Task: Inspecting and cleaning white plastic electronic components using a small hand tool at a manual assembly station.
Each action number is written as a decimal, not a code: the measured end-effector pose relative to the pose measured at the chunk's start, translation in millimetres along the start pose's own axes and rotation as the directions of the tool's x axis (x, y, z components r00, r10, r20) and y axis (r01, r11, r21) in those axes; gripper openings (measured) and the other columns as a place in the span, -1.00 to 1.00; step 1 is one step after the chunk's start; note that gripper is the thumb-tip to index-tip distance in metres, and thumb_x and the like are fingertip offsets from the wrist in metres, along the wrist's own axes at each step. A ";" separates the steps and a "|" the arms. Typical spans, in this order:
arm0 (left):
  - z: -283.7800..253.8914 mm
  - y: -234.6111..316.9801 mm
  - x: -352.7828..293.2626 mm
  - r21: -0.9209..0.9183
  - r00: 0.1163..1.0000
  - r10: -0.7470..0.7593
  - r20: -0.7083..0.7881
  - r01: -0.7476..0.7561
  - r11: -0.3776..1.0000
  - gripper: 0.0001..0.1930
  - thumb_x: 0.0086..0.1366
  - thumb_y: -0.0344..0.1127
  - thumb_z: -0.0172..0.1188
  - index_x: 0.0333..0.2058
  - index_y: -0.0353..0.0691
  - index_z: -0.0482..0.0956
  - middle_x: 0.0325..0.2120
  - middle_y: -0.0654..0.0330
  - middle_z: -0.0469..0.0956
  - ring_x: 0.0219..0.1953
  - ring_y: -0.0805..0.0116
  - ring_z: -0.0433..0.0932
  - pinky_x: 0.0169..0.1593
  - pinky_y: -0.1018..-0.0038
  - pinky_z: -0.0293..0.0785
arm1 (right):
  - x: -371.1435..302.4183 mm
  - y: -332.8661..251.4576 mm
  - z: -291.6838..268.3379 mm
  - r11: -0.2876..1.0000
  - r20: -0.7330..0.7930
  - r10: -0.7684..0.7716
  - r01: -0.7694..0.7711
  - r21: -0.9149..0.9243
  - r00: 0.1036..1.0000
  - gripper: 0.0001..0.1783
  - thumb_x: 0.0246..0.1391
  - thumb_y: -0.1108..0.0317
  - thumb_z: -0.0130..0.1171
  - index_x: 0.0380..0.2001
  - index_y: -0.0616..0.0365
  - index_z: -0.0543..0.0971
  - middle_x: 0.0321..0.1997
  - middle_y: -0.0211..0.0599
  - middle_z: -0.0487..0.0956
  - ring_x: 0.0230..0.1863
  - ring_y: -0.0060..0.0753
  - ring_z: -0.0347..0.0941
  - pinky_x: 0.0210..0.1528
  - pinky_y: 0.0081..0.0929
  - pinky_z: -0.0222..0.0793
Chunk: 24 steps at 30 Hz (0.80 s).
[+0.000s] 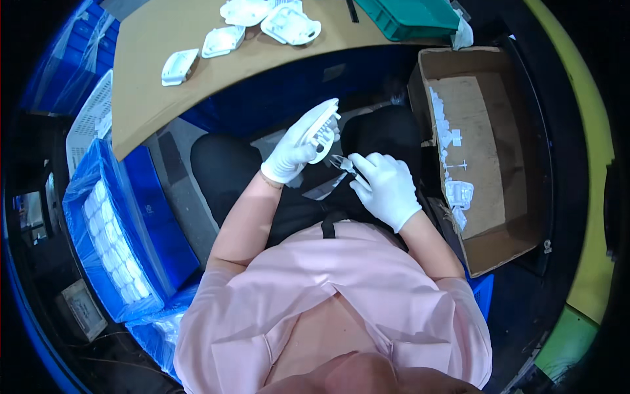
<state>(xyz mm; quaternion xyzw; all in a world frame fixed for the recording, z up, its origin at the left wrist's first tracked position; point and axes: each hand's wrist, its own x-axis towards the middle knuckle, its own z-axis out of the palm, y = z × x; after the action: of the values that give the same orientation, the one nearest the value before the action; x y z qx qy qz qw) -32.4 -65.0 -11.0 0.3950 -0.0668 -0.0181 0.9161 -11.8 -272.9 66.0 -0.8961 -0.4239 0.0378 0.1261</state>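
Observation:
In a white glove, my left hand is closed around a white molded plastic part, held tilted above my lap with its ribbed inner side turned to the right. My right hand, gloved as well, grips a small pair of cutting pliers. The pliers' metal jaws point toward the lower end of the part, with a small gap between them. A small whitish bit shows near the jaws, but I cannot make out what it is.
Several similar white parts lie on the tan tabletop ahead, near a green tray. At right stands a cardboard box with white plastic scraps. A blue-lined bin of white pieces is at left.

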 end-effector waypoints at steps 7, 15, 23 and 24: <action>9.5 5.1 5.3 0.105 0.997 -0.080 -0.001 0.080 0.991 0.16 -0.28 0.11 0.51 0.29 -0.25 0.16 -0.02 0.26 0.39 -0.07 0.50 0.39 0.04 0.58 0.28 | 11.5 0.8 4.6 0.997 0.090 0.032 -0.025 -0.074 0.995 -0.56 -0.13 0.29 0.29 -0.09 -0.04 0.51 -0.41 -0.38 0.47 -0.33 -0.27 0.46 -0.30 -0.30 0.36; 9.2 0.1 5.0 0.206 0.997 -0.060 0.040 0.051 0.977 0.17 -0.22 0.26 0.44 0.29 -0.29 0.15 0.07 0.19 0.40 0.08 0.39 0.40 0.19 0.45 0.23 | 14.1 2.1 4.4 0.993 0.153 0.060 -0.043 -0.112 0.986 -0.61 -0.09 0.30 0.26 -0.11 -0.04 0.50 -0.42 -0.36 0.48 -0.33 -0.27 0.48 -0.30 -0.29 0.38; 9.2 -2.8 7.2 0.252 0.994 -0.109 -0.015 0.110 0.961 0.19 -0.27 0.29 0.45 0.27 -0.30 0.17 0.04 0.20 0.42 0.07 0.40 0.41 0.16 0.48 0.26 | 15.8 -1.8 10.2 0.981 0.199 0.090 -0.052 -0.188 0.976 -0.62 -0.08 0.28 0.24 -0.11 0.00 0.50 -0.42 -0.34 0.49 -0.34 -0.28 0.50 -0.31 -0.28 0.38; 8.9 -3.0 7.4 0.256 0.990 -0.132 -0.040 0.138 0.957 0.19 -0.26 0.29 0.45 0.27 -0.31 0.17 0.04 0.20 0.42 0.06 0.40 0.41 0.15 0.49 0.27 | 15.8 -3.0 12.0 0.974 0.212 0.106 -0.059 -0.217 0.971 -0.63 -0.07 0.28 0.23 -0.12 0.00 0.51 -0.41 -0.33 0.50 -0.33 -0.26 0.50 -0.31 -0.27 0.38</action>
<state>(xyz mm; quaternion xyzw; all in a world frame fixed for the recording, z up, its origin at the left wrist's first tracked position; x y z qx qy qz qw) -26.2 -74.1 -6.3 0.5147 -0.0314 -0.0674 0.8542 -6.1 -256.6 55.8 -0.9114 -0.3991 0.0983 -0.0186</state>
